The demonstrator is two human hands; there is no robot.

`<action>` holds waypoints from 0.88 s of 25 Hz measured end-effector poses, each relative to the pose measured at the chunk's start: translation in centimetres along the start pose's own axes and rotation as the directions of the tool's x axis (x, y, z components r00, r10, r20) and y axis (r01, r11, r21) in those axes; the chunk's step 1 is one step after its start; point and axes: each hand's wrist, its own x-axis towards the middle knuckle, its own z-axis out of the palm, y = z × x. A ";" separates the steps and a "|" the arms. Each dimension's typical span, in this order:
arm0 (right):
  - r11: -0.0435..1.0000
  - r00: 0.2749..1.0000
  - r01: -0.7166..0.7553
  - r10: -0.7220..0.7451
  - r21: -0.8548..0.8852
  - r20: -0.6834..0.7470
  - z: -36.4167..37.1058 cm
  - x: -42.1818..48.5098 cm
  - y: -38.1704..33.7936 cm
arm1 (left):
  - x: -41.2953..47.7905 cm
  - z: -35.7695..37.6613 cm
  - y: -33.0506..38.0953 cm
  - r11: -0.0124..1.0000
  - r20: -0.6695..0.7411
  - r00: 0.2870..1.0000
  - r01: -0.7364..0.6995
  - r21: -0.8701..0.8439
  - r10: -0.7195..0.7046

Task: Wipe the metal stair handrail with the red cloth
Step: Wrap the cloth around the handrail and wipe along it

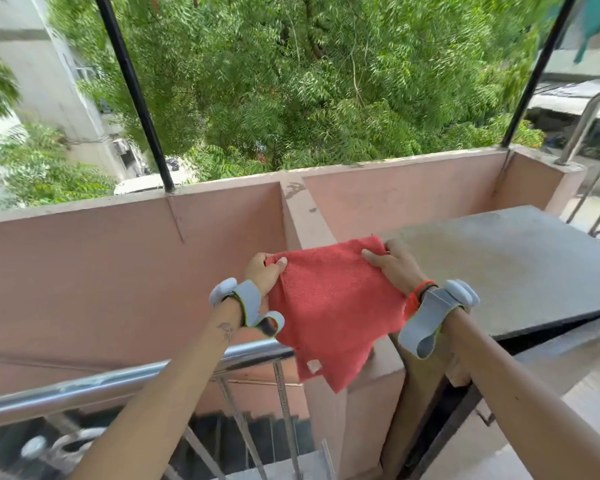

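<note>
Leafy trees are filling the background beyond a pink parapet wall (125, 258), and a grey stone surface (520, 265) is sitting off to the right, so this is some upper stair landing. Both hands are up in front of the chest pinching the red cloth (333, 306) by its top corners: the left hand (265, 273) is gripping the left corner, the right hand (394, 266) the right one, and both grips are closed on fabric while the rest is hanging loose below. What matters here is the metal stair handrail (94, 386). It's lying below and to the left of both grips, with its long axis running from the lower left edge up toward the pink post (368, 393) under the cloth. The cloth isn't touching the rail yet, its bottom corner is just dangling in front of the post. I'd say the left hand is nearer, so the cloth probably needs to drop down-left and wrap across that tube.
</note>
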 end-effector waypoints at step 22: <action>0.721 0.922 0.303 -0.056 -0.623 0.382 17.4 0.0 6.2 | 1.9 -4.0 -12.9 0.955 -0.023 0.982 0.189 0.229 -0.189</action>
